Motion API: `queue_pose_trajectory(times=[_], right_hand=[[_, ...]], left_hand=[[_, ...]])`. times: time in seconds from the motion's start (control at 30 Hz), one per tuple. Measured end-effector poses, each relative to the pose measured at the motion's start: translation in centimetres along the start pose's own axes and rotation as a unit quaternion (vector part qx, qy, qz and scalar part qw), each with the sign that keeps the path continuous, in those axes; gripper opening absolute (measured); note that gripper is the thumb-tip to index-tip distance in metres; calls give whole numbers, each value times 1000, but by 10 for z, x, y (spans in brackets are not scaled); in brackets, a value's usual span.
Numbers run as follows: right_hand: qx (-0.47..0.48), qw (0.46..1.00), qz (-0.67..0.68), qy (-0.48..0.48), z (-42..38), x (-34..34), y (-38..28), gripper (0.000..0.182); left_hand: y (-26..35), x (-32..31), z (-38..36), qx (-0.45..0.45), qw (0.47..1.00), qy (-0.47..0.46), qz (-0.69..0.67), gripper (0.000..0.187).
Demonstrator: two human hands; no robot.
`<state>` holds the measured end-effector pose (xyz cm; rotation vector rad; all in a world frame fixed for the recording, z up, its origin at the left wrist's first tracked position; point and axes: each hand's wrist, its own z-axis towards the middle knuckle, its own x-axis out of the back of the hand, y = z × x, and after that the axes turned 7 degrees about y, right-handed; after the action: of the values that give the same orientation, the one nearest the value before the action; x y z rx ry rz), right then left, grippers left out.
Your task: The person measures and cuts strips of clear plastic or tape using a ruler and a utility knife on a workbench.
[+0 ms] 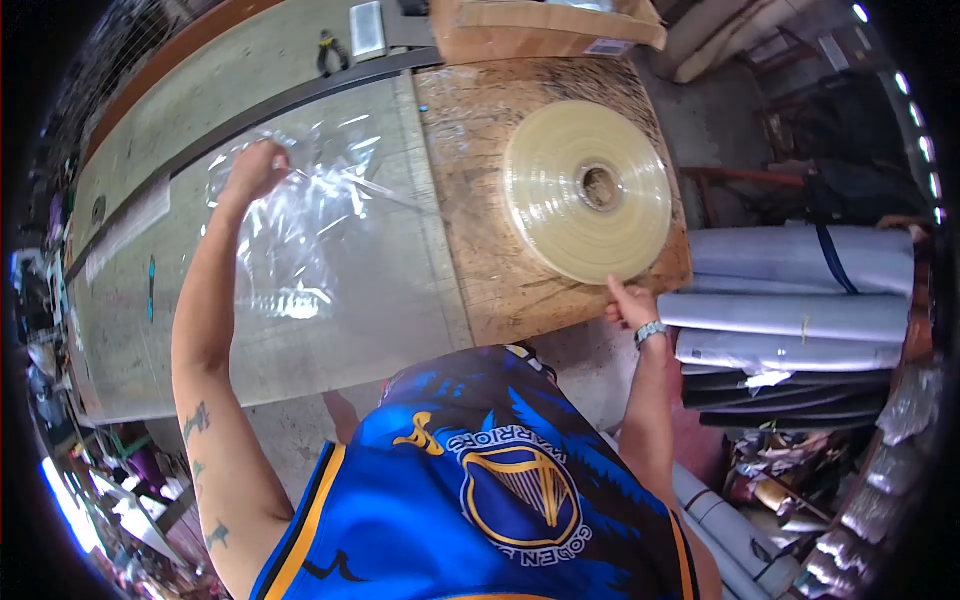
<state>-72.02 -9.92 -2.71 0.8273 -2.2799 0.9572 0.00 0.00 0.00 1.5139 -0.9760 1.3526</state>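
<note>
Though at glossy film [318, 225], left grip [260, 170] indistinct.

The worktable [475, 255] carries a yellowish roll [540, 185], crumpled clear film [300, 230], pliers [331, 54] and a cardboard box [530, 40].

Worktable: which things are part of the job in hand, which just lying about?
Likely in the job:
- clear film, at left hand
- large roll, at right hand

Likely lying about:
- pliers
- cardboard box
- thin blue tool
- stacked grey rolls
</note>
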Motion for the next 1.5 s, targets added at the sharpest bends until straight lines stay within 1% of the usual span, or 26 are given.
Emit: queue_pose_trajectory(times=[0.03,0.07,0.1,0.13,0.17,0.23,0.27,0.3,0.33,0.37,0.43,0.53,0.63,0.67,0.77,0.83,0.9,0.93,1.0,1.03,1.13,1.23,1.27,1.33,1.43,1.5], right_hand=[[19,999,-16,33,16,15,9,52],[86,989,-21,115,32,27,15,54],[140,979,10,146,72,4,35,56],[205,952,3,228,96,23,34,57],[204,947,-17,248,100,42,11,61],[246,929,-36,275,133,58,-21,67],[288,914,-34,283,162,55,-25,70],[297,918,-11,263,185,52,-35,72],[305,921,12,242,204,47,-46,74],[311,924,34,221,215,42,-49,77],[293,932,2,213,219,43,-59,77],[272,944,-12,186,188,62,-73,76],[223,962,-11,157,148,68,-72,71],[201,968,-11,152,140,65,-67,69],[164,959,137,188,127,27,-23,61],[157,953,81,245,102,-1,9,60],[41,963,134,232,52,-23,-11,69],[128,947,151,253,41,-43,-2,71],[135,946,198,219,17,-77,20,70],[65,957,228,169,3,-86,12,68],[-126,944,303,35,-37,-93,-37,59],[-81,940,325,55,-33,-102,-28,59],[-78,940,331,32,-28,-100,-18,61],[-69,948,309,20,-24,-95,-18,58],[-66,949,304,46,-25,-97,-22,58],[-53,947,313,54,-22,-103,-22,59]], left_hand=[[8,-6,14,-14,1000,3,-8,37],[9,-15,12,-20,991,136,8,42],[30,25,11,-13,964,247,98,45],[66,22,18,-2,957,278,85,45],[105,23,25,9,948,308,75,46],[187,-16,35,-61,932,357,-33,39],[238,-42,30,-46,948,297,-105,39],[307,-18,14,12,978,158,-139,48],[350,-49,14,57,979,72,-180,59],[386,-76,17,76,988,-12,-136,66],[443,-84,17,148,978,-58,-135,75],[447,-106,33,146,977,-33,-150,79],[433,-100,59,64,984,-20,-163,78],[431,-94,75,26,987,-34,-158,79],[429,-93,133,-96,981,-53,-160,86],[433,-99,175,-199,964,-61,-163,90],[450,-100,218,-305,937,-101,-135,92],[460,-96,234,-360,917,-97,-140,93],[488,-92,264,-450,881,-94,-111,95],[504,-91,274,-484,866,-98,-76,95],[529,-97,271,-470,878,-19,-85,92],[517,-106,243,-392,905,61,-154,80],[496,-104,226,-350,913,71,-195,74],[432,-76,162,-286,898,165,-291,62],[343,-63,48,-191,945,104,-245,75],[313,-89,-5,-170,953,102,-228,56]])
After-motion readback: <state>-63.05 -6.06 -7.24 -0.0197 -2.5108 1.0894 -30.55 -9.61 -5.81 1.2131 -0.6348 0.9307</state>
